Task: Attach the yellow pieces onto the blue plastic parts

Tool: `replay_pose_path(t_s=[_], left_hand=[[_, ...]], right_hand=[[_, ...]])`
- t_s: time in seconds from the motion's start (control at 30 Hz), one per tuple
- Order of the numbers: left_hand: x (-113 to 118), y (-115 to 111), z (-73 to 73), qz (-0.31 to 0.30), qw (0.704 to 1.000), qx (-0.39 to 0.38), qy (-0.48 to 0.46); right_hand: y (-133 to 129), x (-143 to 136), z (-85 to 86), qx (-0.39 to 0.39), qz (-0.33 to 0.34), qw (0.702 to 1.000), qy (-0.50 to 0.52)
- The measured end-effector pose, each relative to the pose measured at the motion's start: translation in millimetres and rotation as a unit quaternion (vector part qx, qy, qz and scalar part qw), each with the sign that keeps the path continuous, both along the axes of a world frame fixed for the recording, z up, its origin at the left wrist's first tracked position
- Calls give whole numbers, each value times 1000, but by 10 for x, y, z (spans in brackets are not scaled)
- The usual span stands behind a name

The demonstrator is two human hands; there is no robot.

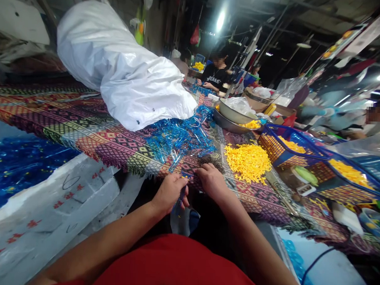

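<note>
At the table's front edge, my left hand (172, 192) is closed around a small blue plastic piece with a bit of yellow at its top. Close by on the right, my right hand (211, 180) rests near a dark patch of tiny bits, its fingers bent together; anything between them is too small to make out. Beyond both hands, clear blue plastic pieces (180, 138) lie in a loose heap. A pile of small yellow parts (248, 162) sits right of my right hand on the patterned cloth (105, 141).
A large white sack (127, 69) lies behind the blue heap. Metal bowls (234, 113) and blue baskets (297, 142) of yellow parts stand at the right. A white foam box (66, 188) with blue pieces is at lower left. People sit farther back.
</note>
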State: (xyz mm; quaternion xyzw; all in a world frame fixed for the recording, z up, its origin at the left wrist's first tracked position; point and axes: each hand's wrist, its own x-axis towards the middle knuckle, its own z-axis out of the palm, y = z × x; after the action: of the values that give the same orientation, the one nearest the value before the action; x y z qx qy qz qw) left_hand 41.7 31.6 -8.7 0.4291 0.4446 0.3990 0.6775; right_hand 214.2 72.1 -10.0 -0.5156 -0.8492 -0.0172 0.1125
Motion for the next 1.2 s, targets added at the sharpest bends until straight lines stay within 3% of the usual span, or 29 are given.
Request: replay_pose_path(t_s=[0.07,0.13,0.3,0.43,0.6,0.7,0.87,1.2], left_hand=[[-4,-9,-5,-1,1000,6,3],[-9,-23,-7,0,1000,15,12],[-10,-54,-1,5,999,38,38],[4,-73,5,2,996,51,67],[31,-79,19,5,988,86,127],[48,-74,38,16,977,134,163],[61,-78,60,22,963,178,199],[68,-88,32,22,980,150,133]], right_hand=[[-18,15,-35,-7,-2,993,117],[-50,19,-50,-42,-5,964,264],[-209,-49,-12,-195,-54,824,529],[-318,-122,36,-262,-62,726,633],[-393,-183,93,-291,-49,674,677],[-433,-214,107,-316,-45,659,681],[-478,-234,108,-321,-37,661,677],[-490,-234,78,-331,-50,673,660]])
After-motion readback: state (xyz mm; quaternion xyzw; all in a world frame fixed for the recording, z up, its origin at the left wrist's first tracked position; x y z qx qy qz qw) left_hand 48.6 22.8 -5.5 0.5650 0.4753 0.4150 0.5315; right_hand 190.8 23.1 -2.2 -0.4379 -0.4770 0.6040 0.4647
